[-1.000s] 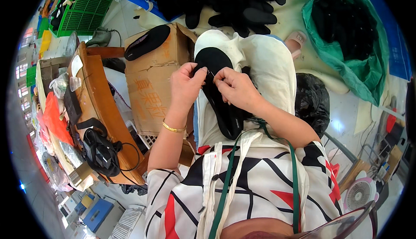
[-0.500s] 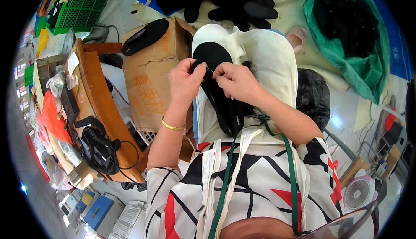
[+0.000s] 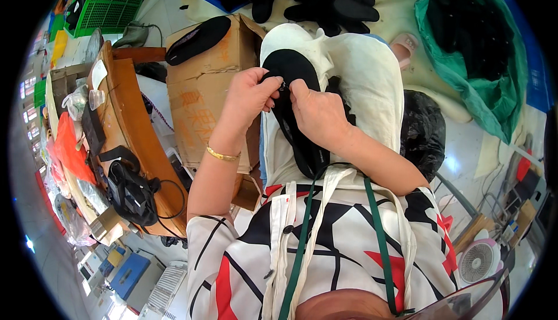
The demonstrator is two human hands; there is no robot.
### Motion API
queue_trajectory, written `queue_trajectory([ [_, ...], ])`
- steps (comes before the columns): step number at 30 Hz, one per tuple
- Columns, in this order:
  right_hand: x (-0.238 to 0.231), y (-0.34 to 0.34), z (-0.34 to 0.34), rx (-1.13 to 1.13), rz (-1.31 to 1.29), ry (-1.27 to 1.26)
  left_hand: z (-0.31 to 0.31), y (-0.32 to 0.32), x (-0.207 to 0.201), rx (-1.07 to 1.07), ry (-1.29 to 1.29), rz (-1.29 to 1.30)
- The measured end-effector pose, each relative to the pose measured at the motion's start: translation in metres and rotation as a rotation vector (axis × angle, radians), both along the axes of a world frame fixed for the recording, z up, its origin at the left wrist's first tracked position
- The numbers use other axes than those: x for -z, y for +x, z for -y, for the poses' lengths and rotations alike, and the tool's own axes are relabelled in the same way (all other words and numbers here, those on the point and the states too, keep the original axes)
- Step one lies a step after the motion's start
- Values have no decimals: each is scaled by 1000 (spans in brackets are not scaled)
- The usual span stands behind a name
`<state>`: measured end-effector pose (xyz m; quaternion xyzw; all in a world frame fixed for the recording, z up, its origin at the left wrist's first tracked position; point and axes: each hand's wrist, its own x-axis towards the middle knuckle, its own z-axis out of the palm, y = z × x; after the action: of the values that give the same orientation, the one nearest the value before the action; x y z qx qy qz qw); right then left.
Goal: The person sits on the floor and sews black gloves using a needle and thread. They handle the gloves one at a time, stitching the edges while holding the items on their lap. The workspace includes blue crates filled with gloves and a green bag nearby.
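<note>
Black shoe [image 3: 290,65] lying on the lap, on the white apron [image 3: 367,76], toe pointing away from the person. Left hand [image 3: 250,96]: thumb and forefinger pinched together on the shoe at its opening edge, other fingers curled in. Right hand [image 3: 318,114]: fingers folded, thumb side up against the left fingertips, back of hand blocking the view, so can't tell what, if anything, it grips. Small shiny bit [image 3: 283,87] between the two sets of fingertips, too small to identify.

Progress: handwork on the lap shoe looks under way, judged not finished since both hands are at the opening edge; how much is left on it can't be told. Whether the other shoes are done or waiting, can't tell either.

Counts: one shoe under the hands, one more black shoe [image 3: 199,40] on top of one cardboard box [image 3: 200,93]; one heap of black shoes [image 3: 356,7] ahead, overlapping, no reliable count; one green sack [image 3: 518,102] with dark items inside, uncountable; one pink slipper [image 3: 404,48]; one black plastic bag [image 3: 423,131]; one fan [image 3: 479,261]; one bracelet [image 3: 222,153], left wrist
</note>
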<state>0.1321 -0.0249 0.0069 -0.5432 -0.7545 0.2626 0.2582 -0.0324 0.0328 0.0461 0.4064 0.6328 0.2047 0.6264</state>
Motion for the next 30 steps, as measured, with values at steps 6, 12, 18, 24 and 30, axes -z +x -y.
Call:
queue_trajectory([
  [6,-2,11,-5,-65,45,55,3,-4,3,-30,0,102],
  [12,-12,21,-14,-120,59,-76,7,-3,4,-53,31,110],
  [18,-14,27,-20,-124,-71,-153,8,0,4,-55,58,105],
  [24,-12,22,-16,-72,-153,-86,9,0,3,-65,40,110],
  [30,-2,10,-3,-19,-136,35,8,-4,-1,-97,-90,167],
])
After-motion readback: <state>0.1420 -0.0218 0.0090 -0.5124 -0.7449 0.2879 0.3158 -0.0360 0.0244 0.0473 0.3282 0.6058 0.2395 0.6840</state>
